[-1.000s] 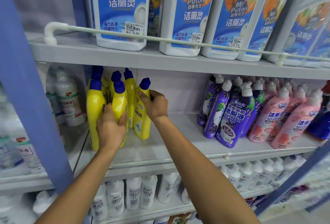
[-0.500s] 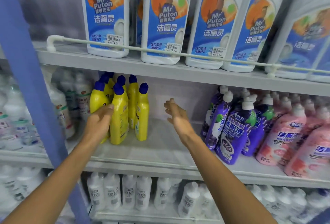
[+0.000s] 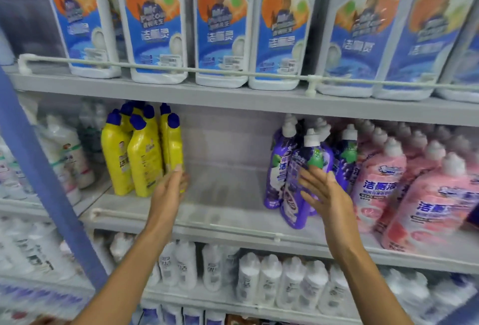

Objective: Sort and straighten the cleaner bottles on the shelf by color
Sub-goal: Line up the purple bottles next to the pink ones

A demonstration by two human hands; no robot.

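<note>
Middle shelf of a store rack, read left to right. At the far left of the frame, behind a slanting blue post, pale bottles too blurred to read. Left of centre, yellow bottles with blue caps, bunched tight and standing upright. Below them, left hand reaching in, fingers straight and close together, tips at the lower side of the rightmost yellow bottle, apparently touching it, gripping nothing. At centre, a bare stretch of shelf between the yellow group and the rest. Right of centre, purple bottles with white caps, crowded and leaning at a slant. Against the front one, right hand laid flat, fingers straight and fanned, curled round nothing; firm contact or mere brushing, impossible to say. At the far right, pink bottles, also leaning, pressed up against the purple ones. Across the top of the frame, big white bottles on the shelf above. Judged risk: with open palms and no real grip, a sideways push on the tilted purple bottle likely to tip it forward over the low front rail, or to topple its leaning neighbours in a chain. Same hazard, lesser, for the yellow cluster if nudged from low down.
</note>
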